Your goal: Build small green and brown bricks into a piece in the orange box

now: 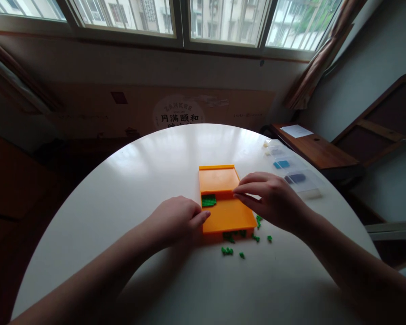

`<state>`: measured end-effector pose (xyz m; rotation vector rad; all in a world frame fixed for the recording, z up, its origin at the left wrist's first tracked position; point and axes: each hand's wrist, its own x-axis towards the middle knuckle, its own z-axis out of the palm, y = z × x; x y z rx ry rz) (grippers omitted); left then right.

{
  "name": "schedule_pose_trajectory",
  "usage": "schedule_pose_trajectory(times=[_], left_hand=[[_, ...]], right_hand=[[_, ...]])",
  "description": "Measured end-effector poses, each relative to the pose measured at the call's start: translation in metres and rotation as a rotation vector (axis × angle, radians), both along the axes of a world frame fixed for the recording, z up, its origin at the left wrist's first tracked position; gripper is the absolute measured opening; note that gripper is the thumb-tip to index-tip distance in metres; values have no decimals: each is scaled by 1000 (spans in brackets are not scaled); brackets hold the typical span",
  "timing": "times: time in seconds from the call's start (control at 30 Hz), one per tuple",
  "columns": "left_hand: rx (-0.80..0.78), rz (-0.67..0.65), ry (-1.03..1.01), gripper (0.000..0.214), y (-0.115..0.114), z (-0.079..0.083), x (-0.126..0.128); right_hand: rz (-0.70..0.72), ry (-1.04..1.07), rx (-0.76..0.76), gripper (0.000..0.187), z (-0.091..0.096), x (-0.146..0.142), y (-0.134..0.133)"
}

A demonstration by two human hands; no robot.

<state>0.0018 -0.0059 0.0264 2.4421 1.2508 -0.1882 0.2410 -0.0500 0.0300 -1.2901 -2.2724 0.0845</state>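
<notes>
A shallow orange tray point(228, 219) with two sections lies on the white table. Against the divider at its left side sits a block of small green pieces point(209, 200) packed closely together. My left hand point(179, 220) grips the tray's left edge, the thumb over the rim and the other fingers mostly hidden. Over the right end of the divider, my right hand point(269, 196) is closed in a pinch. Whatever is between those fingertips is too small to make out. Loose green pieces point(227, 251) are scattered near the tray's front and right edges.
Clear plastic boxes point(304, 180), one with blue pieces point(281, 164) and another with dark ones, stand at the table's right. The round white table point(138, 180) reaches toward the window wall. Behind it on the right is a wooden desk point(331, 151) with paper.
</notes>
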Motion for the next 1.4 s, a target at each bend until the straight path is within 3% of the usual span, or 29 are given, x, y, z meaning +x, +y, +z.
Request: schedule_pose_trajectory(times=[0.13,0.23,0.3,0.43,0.57,0.7,0.9,1.1,1.23,1.4], left_hand=[[-28,36,5,51,1,-2,-1],[-25,21,-11,52,2,-2,-3],[72,-27,-65,51,1,3,-5],[310,-190,-234,44,-9,14,-7],[327,-449,-317,29,-23,13,-6],[310,-619,-247,14,-32,6,0],[371,-679,-167,18,-41,1,9],[466,-687,-126,19,-43,-5,15],[464,-657,-135,18,-45,-10,19],[414,-606,-107,18,-46,-12,23]], right_hand=[[193,-93,-222,16,19,22,-16],[228,-162,-349,14,23,30,-20],[228,-169,-377,14,24,34,-18],[239,-156,-394,14,25,38,-14],[275,-175,-402,15,27,37,-16],[304,-212,-412,19,28,31,-20],[306,-208,-354,16,26,29,-20],[169,-64,-84,12,26,32,-17],[144,29,32,16,25,34,-17],[166,81,67,15,22,34,-14]])
